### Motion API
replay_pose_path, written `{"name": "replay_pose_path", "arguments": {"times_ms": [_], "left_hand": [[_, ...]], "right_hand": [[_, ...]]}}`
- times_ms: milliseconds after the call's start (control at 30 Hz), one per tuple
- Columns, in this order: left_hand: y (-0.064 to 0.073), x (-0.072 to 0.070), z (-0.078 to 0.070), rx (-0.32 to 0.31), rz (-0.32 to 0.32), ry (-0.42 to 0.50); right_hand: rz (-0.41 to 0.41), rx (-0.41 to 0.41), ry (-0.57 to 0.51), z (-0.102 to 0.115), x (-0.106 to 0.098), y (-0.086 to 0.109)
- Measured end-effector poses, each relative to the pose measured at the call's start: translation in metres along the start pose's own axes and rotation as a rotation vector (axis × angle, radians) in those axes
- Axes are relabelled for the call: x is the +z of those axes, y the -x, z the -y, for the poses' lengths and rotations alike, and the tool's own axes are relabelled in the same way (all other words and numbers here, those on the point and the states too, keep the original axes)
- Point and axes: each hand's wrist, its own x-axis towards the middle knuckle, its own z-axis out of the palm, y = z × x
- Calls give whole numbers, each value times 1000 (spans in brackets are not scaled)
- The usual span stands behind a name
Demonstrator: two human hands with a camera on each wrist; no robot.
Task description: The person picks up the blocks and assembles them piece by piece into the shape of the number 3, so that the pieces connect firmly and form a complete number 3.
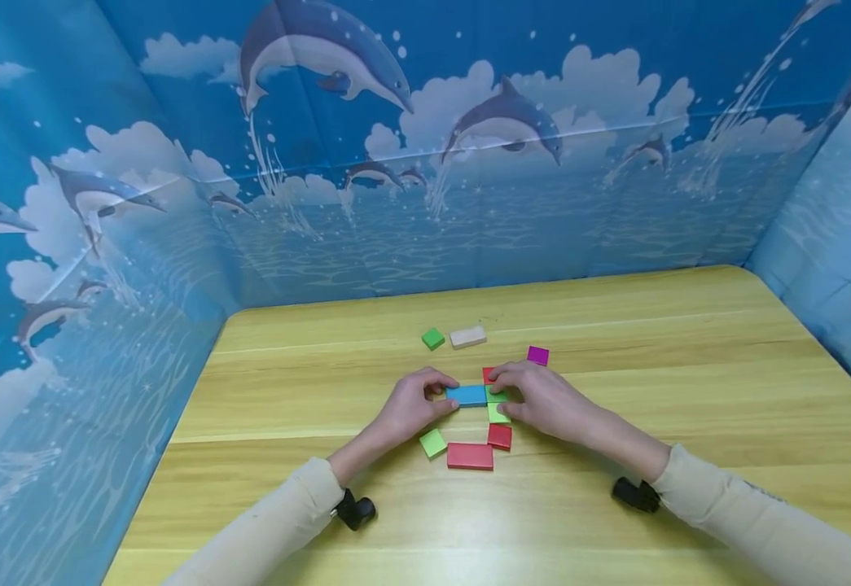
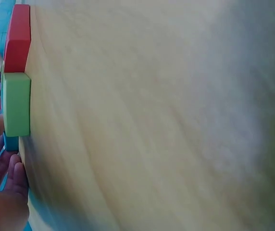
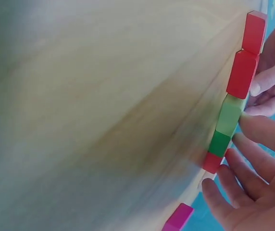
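In the head view my left hand (image 1: 412, 404) pinches the left end of a flat blue block (image 1: 467, 396), with the thumb at its near edge and a finger at its far edge. The block's other end meets a column of small square blocks. My right hand (image 1: 546, 399) holds a green block (image 1: 497, 394) in that column, its fingers bent over the far side and its thumb at the light green block (image 1: 498, 413) below. At the column's far end a red block (image 1: 487, 375) is partly hidden by fingers. Another red block (image 1: 500, 437) lies at the near end.
A long red block (image 1: 470, 456) and a tilted light green block (image 1: 433, 443) lie nearer me. Farther back are a green block (image 1: 433, 338), a pale block (image 1: 467, 337) and a purple block (image 1: 538, 355). A dolphin-print curtain (image 1: 425, 236) borders the wooden table (image 1: 308, 350).
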Motion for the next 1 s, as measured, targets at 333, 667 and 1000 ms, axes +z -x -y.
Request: {"name": "replay_pose_path", "arguments": {"times_ms": [333,667,1000], "left_hand": [[-2,0,6,8,0,2],[-2,0,7,6,3,18],[-2,2,6,12,-5,5]], "right_hand": [[-13,-13,2,3,2,-4],[-57,-12,-43,4,6,-1],[-109,33,-89,-10,-12,0]]}}
